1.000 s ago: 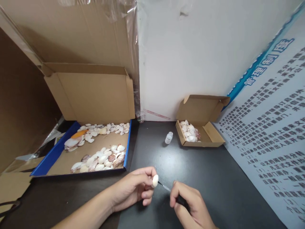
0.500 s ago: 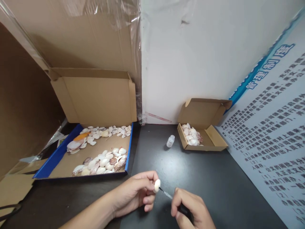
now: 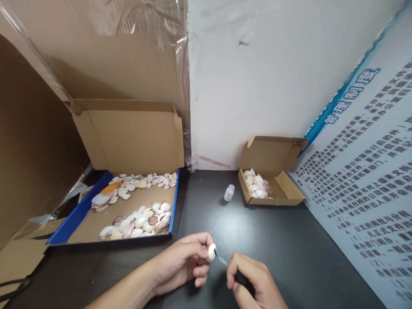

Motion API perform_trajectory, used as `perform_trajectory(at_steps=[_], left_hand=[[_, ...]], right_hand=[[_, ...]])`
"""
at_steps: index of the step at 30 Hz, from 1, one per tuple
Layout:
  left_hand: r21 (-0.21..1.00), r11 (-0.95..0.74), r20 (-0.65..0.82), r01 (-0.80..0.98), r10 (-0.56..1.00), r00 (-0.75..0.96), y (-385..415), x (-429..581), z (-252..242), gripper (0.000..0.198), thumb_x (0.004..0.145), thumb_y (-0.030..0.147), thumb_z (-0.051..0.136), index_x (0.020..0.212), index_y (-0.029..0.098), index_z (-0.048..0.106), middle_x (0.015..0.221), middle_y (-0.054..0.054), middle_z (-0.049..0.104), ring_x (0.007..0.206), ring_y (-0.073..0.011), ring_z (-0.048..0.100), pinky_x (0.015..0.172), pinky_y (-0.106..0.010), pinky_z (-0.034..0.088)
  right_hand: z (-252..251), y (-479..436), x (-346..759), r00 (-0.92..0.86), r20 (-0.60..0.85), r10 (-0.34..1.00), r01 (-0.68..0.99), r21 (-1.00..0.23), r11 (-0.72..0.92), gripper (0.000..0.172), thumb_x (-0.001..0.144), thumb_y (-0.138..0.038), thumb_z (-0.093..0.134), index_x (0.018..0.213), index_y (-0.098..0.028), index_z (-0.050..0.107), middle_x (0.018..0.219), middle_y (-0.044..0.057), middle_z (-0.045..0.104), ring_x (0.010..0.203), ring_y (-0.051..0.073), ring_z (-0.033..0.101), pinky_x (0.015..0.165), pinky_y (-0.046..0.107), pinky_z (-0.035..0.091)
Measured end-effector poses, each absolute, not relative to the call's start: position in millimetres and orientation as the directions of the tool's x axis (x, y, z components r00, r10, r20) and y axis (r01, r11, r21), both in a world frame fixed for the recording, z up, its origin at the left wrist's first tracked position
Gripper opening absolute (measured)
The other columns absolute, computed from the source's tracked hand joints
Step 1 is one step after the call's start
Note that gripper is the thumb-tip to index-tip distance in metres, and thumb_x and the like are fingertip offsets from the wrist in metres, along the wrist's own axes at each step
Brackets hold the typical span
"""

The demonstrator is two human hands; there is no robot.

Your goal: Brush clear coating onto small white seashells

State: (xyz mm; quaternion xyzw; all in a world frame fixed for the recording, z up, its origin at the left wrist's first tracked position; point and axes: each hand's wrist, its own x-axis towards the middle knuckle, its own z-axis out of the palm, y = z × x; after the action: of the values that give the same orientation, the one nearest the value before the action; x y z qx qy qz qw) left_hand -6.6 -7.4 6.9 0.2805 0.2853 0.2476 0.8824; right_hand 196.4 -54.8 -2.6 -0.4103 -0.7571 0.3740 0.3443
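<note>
left hand pinches a shell; right hand grips a brush touching it, over bare table.

Ahead of your hands the dark surface lies open up to the small bottle and the small carton. The blue-edged shell tray blocks your left; the printed board walls your right.

Dark tabletop; white wall behind; cardboard panel left; printed poster right.
</note>
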Motion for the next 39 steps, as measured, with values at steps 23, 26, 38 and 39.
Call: perform_trajectory(at_steps=[23, 26, 38, 39], left_hand=[[0.646, 0.698, -0.322, -0.309, 0.616, 0.719, -9, -7, 3, 0.010, 0.071, 0.014, 0.057, 0.078, 0.018, 0.051, 0.065, 0.004, 0.041, 0.048, -0.0059, 0.032, 0.050, -0.023, 0.031], [0.628, 0.704, -0.320, -0.332, 0.623, 0.714, -10, -9, 3, 0.010, 0.072, 0.016, 0.058, 0.077, 0.018, 0.051, 0.065, 0.004, 0.041, 0.048, -0.0056, 0.031, 0.049, -0.022, 0.030], [0.677, 0.670, -0.311, -0.305, 0.636, 0.706, -16, -9, 4, 0.017, 0.071, 0.019, 0.065, 0.076, 0.018, 0.049, 0.063, 0.005, 0.041, 0.047, -0.0052, 0.032, 0.048, -0.022, 0.030], [0.683, 0.664, -0.315, -0.303, 0.643, 0.699, -16, -9, 5, 0.018, 0.071, 0.020, 0.066, 0.076, 0.018, 0.049, 0.063, 0.005, 0.041, 0.047, -0.0052, 0.031, 0.048, -0.022, 0.030]], right_hand=[[12, -48, 191, -0.435, 0.223, 0.872, 0.313, -0.871, 0.379, 0.010, 0.068, -0.013, 0.040, 0.071, -0.021, 0.045, 0.060, -0.004, 0.042, 0.054, 0.012, 0.040, 0.053, 0.023, 0.029], [14, -45, 187, -0.465, 0.170, 0.869, 0.311, -0.887, 0.341, 0.009, 0.070, -0.015, 0.040, 0.074, -0.021, 0.045, 0.060, -0.005, 0.040, 0.054, 0.012, 0.038, 0.053, 0.023, 0.029], [-12, -44, 205, -0.478, 0.194, 0.857, 0.334, -0.862, 0.381, 0.011, 0.083, -0.028, 0.046, 0.075, -0.021, 0.051, 0.060, -0.003, 0.044, 0.051, 0.011, 0.042, 0.051, 0.020, 0.035], [-15, -45, 206, -0.483, 0.224, 0.847, 0.316, -0.857, 0.407, 0.015, 0.085, -0.031, 0.047, 0.075, -0.021, 0.052, 0.060, -0.003, 0.046, 0.051, 0.011, 0.043, 0.052, 0.020, 0.036]])
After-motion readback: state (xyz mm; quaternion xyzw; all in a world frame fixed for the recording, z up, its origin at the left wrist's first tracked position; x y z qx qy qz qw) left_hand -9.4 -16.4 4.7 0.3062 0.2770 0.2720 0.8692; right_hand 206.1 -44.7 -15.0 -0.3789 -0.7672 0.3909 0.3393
